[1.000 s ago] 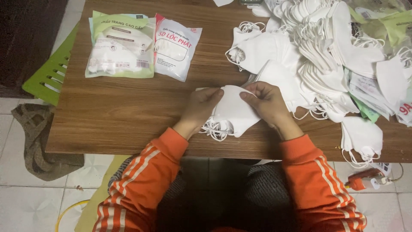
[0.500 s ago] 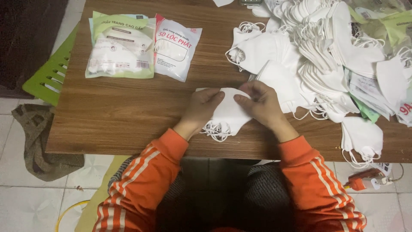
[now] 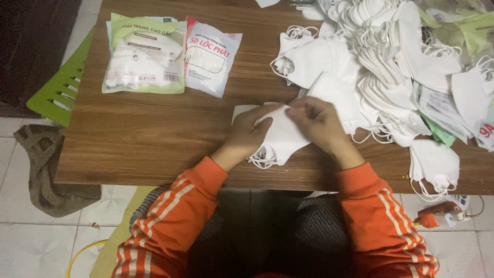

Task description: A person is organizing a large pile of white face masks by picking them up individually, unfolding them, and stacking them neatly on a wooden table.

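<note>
Both my hands rest on a small stack of white face masks (image 3: 282, 138) near the front edge of the brown wooden table (image 3: 154, 139). My left hand (image 3: 249, 135) presses on the stack's left side, with its fingertips at the top edge. My right hand (image 3: 318, 122) pinches the top edge of the uppermost mask. White ear loops (image 3: 261, 158) stick out from under the stack toward me. Both arms wear orange sleeves with white stripes.
A large heap of loose white masks (image 3: 391, 67) covers the table's right half. Two sealed mask packets lie at the back left, one green (image 3: 145, 55), one white with red (image 3: 211, 56). A green plastic chair (image 3: 59, 90) and a brown cloth (image 3: 46, 170) sit on the floor at left.
My right hand has shifted slightly left along the mask's top edge, closer to my left fingertips. The stack stays in place.
</note>
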